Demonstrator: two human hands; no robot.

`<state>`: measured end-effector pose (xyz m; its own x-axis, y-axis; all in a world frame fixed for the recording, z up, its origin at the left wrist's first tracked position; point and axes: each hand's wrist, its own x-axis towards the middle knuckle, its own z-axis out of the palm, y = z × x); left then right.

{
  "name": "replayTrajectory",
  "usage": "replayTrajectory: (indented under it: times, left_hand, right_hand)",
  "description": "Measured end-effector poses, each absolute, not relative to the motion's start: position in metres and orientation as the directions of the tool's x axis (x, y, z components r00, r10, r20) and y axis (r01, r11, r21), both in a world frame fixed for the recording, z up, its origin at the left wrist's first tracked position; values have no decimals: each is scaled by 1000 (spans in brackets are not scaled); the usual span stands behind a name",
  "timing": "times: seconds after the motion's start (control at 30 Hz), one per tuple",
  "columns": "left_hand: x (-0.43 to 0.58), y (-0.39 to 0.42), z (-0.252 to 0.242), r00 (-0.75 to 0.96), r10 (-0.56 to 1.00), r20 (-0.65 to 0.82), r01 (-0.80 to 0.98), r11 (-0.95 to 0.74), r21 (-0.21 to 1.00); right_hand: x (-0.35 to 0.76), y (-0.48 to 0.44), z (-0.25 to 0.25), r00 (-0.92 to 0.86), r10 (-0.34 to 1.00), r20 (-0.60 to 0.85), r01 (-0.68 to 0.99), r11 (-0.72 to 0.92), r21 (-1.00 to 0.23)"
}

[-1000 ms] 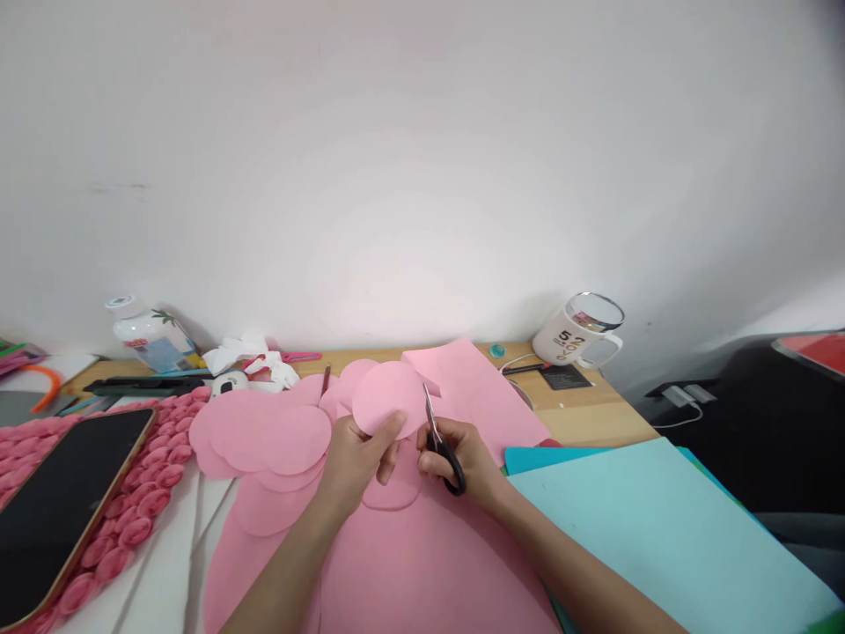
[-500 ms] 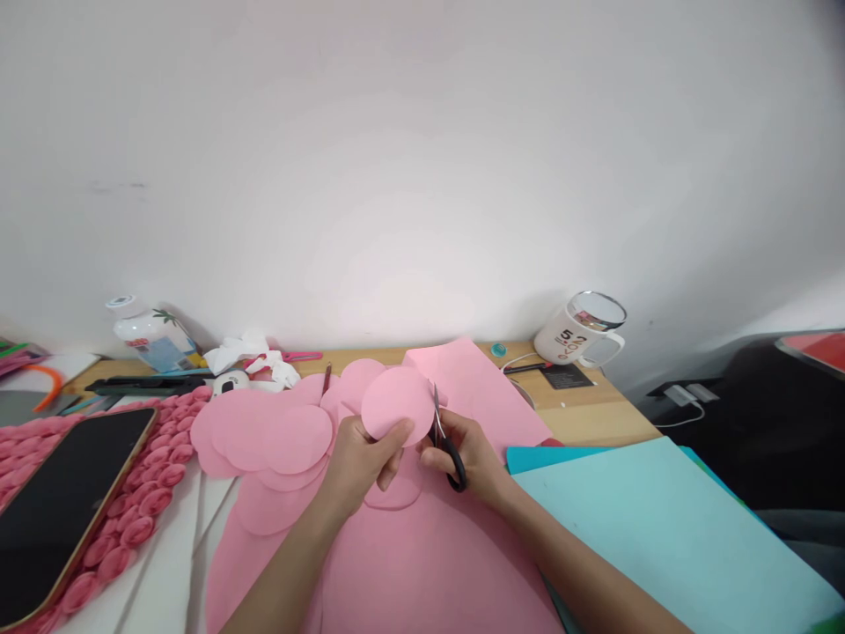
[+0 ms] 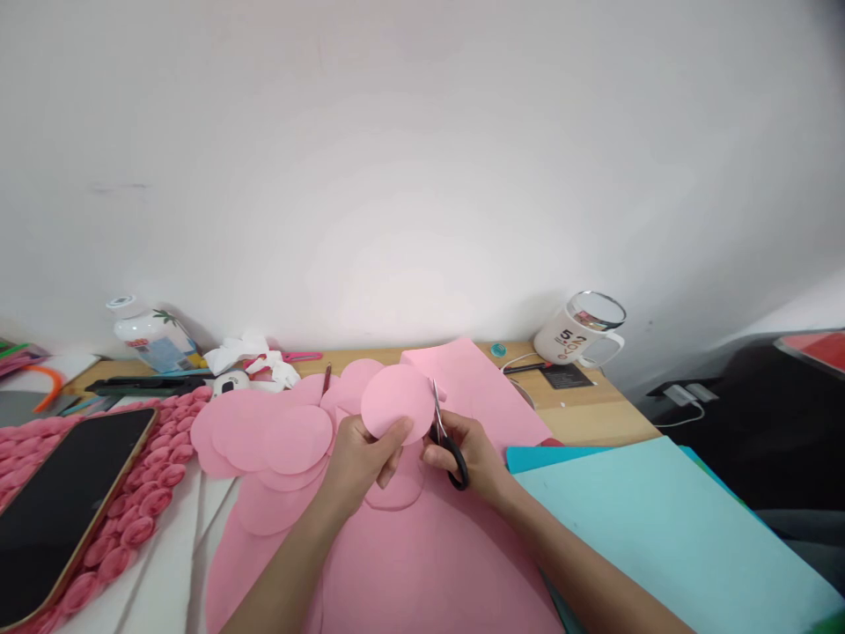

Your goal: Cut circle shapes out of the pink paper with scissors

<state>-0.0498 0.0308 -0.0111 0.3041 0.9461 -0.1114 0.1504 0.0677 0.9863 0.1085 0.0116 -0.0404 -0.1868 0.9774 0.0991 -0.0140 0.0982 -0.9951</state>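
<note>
- Disc (image 3: pixel 396 398), pinched at its near edge by your left hand (image 3: pixel 364 453), spreading beyond that grip.
- Scissors (image 3: pixel 452 449), gripped in your right hand (image 3: pixel 473 451), long axis pointing away from you, blades beside the disc's right edge, contact unclear.

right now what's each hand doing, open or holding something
Left hand: closed, holding a pink paper circle.
Right hand: closed around the scissors.

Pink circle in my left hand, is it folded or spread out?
Spread out: the pink circle shows a broad round face, no visible fold.
</note>
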Motion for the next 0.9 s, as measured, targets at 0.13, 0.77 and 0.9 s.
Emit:
replayTrajectory:
  times: [0.13,0.77,0.9]
  left_hand:
    - [-50,31,-11,291,952,-99,162,53,985]
    - [-49,32,-12,237,968,-88,143,55,988]
    - [-48,31,-11,226,970,-90,122,64,990]
  right_hand:
    - [110,12,-43,-184,977,109,3,111,-994]
    - [110,12,-47,-156,987,41,24,45,-999]
    - [110,12,-45,-158,987,39,20,43,-999]
